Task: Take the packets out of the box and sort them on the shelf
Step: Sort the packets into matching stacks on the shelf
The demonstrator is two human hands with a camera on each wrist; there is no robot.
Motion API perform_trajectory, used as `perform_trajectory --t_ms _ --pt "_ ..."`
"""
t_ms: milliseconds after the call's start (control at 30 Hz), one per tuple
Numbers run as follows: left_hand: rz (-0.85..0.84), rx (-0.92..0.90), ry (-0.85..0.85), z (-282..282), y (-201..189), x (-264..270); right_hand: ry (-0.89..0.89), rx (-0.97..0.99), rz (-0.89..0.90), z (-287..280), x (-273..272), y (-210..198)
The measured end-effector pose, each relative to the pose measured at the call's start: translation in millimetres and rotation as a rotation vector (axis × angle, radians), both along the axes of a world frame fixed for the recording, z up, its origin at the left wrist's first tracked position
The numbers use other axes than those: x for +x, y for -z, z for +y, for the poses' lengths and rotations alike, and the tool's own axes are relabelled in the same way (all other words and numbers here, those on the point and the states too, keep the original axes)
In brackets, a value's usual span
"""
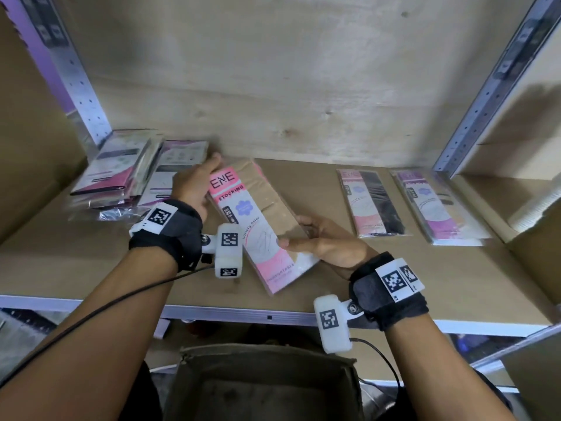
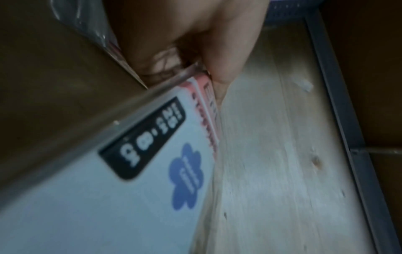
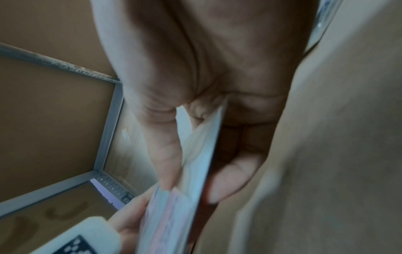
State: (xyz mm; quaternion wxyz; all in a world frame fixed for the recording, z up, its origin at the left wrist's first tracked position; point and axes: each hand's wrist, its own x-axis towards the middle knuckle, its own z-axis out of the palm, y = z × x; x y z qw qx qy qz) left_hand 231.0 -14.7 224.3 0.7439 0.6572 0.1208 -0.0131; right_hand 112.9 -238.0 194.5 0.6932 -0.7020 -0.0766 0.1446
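Observation:
I hold a stack of pink-and-beige stocking packets (image 1: pixel 258 220) above the middle of the shelf board (image 1: pixel 91 262), tilted. My left hand (image 1: pixel 197 183) grips its far left end; in the left wrist view the thumb (image 2: pixel 226 56) presses the packets' (image 2: pixel 121 180) top edge. My right hand (image 1: pixel 321 241) holds the near right edge, thumb on top and fingers beneath, as the right wrist view shows around the packets (image 3: pixel 195 163). The open cardboard box (image 1: pixel 264 381) sits below, in front of me.
A loose pile of packets (image 1: pixel 130 174) lies at the shelf's left. Two flat packets, one dark (image 1: pixel 370 202) and one purple-topped (image 1: pixel 434 205), lie at the right. Metal uprights (image 1: pixel 79 80) (image 1: pixel 485 95) flank the bay, with a plywood back wall (image 1: pixel 288 71).

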Motion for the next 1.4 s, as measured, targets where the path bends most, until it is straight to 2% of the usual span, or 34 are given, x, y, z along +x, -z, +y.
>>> perform_trajectory --t_ms 100,167,267,467,633,833,1000,1100,1233,1300,1400 --pt "0.013 0.037 -0.060 11 3 6 0.058 0.002 0.016 -13 -2 -4" --pt "-0.012 0.083 -0.034 14 4 7 0.064 0.001 -0.007 -22 -3 -6" --pt "-0.035 0.141 0.054 15 4 7 0.048 -0.022 -0.041 -36 -6 -7" --pt "-0.211 0.390 0.242 17 4 1 -0.013 -0.061 -0.042 -55 -12 -7" --pt "-0.194 0.544 0.332 16 7 -2 0.007 -0.045 -0.066 -68 -20 -12" --pt "-0.076 0.215 0.428 6 0 -11 0.026 -0.032 -0.104 -76 -29 -13" --pt "-0.035 0.138 0.504 1 6 -13 0.049 -0.093 -0.093 -82 -39 -17" --pt "-0.007 0.094 0.426 -6 13 -10 0.060 -0.093 -0.094 -87 -45 -19" --pt "0.033 -0.096 0.241 -11 19 -3 0.195 -0.011 -0.032 -97 -50 -19" --pt "0.077 -0.089 0.278 -15 20 -6 0.292 0.059 0.031 -99 -52 -19" --pt "0.152 -0.021 0.438 -30 19 -20 0.361 0.133 0.075 -95 -52 -19"
